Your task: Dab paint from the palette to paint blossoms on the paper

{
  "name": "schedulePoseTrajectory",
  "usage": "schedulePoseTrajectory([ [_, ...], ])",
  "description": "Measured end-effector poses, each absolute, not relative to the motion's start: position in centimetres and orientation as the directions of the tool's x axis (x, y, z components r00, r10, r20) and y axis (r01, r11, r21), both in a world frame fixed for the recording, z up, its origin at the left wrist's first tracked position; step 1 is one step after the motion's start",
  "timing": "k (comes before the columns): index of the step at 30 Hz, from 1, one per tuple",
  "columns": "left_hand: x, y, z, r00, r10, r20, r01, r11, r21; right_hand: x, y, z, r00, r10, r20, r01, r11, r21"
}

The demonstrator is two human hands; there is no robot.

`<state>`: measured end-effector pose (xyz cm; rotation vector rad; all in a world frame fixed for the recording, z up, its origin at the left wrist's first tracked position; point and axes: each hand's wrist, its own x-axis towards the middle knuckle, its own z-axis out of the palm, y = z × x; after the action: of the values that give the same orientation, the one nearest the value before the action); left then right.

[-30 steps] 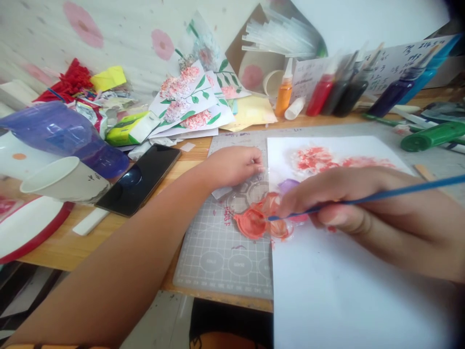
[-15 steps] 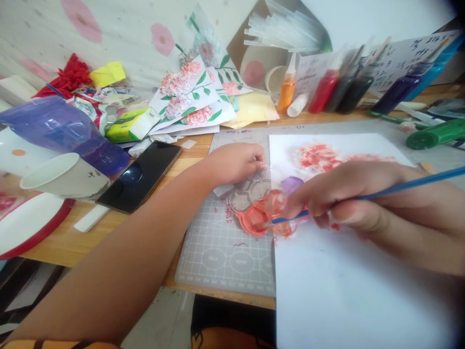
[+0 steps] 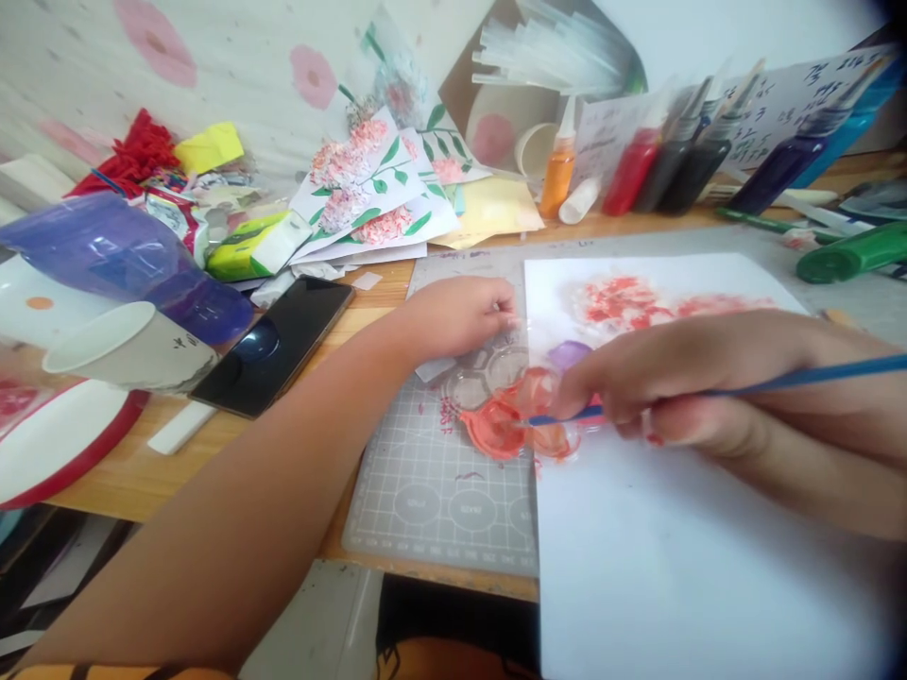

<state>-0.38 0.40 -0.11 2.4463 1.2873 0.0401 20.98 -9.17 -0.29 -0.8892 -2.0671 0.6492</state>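
Note:
My right hand (image 3: 680, 387) grips a thin blue paintbrush (image 3: 808, 376). The brush tip is in an orange-red paint well of a clear palette (image 3: 469, 389). Other wells hold orange, pink and purple paint. My left hand (image 3: 464, 316) lies at the palette's far edge with its fingers curled in; what they hold, if anything, is hidden. Under the palette's right part and my right hand lies a white sheet of paper (image 3: 638, 567). Red, blotchy flower-like paint marks (image 3: 624, 302) show on its upper part, partly covered by my right hand.
A grey cutting mat (image 3: 432, 491) lies beneath. To the left are a phone (image 3: 273, 345), a paper cup (image 3: 134, 345), a purple container (image 3: 142, 255) and a red-rimmed plate (image 3: 106, 444). Flower pictures (image 3: 375, 189) and several paint bottles (image 3: 630, 170) stand behind; a green bottle (image 3: 854, 253) lies right.
The brush has shifted slightly, its tip moving a little up and right within the orange-red well. My left hand keeps its place.

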Motion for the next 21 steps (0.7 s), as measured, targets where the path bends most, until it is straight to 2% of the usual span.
schedulePoseTrajectory([
  [3,-0.5,0.5,-0.3,0.587,0.798,-0.136,0.783,-0.518,0.343,21.2,-9.0,-0.3,-0.479,0.731,0.486,0.342,0.665,-0.664],
  [8,-0.4,0.4,-0.2,0.587,0.798,-0.138,0.783,-0.517,0.346,20.9,-8.8,0.4,-0.621,0.475,0.623,0.247,0.874,-0.419],
  [10,-0.3,0.4,-0.2,0.58,0.802,-0.14,0.789,-0.512,0.339,20.9,-9.0,0.6,-0.622,0.488,0.612,0.271,0.868,-0.416],
  [13,-0.3,0.4,-0.1,0.572,0.808,-0.145,0.796,-0.503,0.335,21.0,-9.1,0.7,-0.586,0.584,0.561,0.324,0.804,-0.499],
  [17,-0.3,0.3,0.0,0.567,0.809,-0.154,0.798,-0.494,0.344,21.1,-9.1,0.9,-0.631,0.526,0.57,0.281,0.84,-0.464],
  [21,-0.2,0.2,0.1,0.564,0.811,-0.155,0.8,-0.491,0.345,21.2,-9.1,0.8,-0.575,0.586,0.571,0.361,0.808,-0.466],
])
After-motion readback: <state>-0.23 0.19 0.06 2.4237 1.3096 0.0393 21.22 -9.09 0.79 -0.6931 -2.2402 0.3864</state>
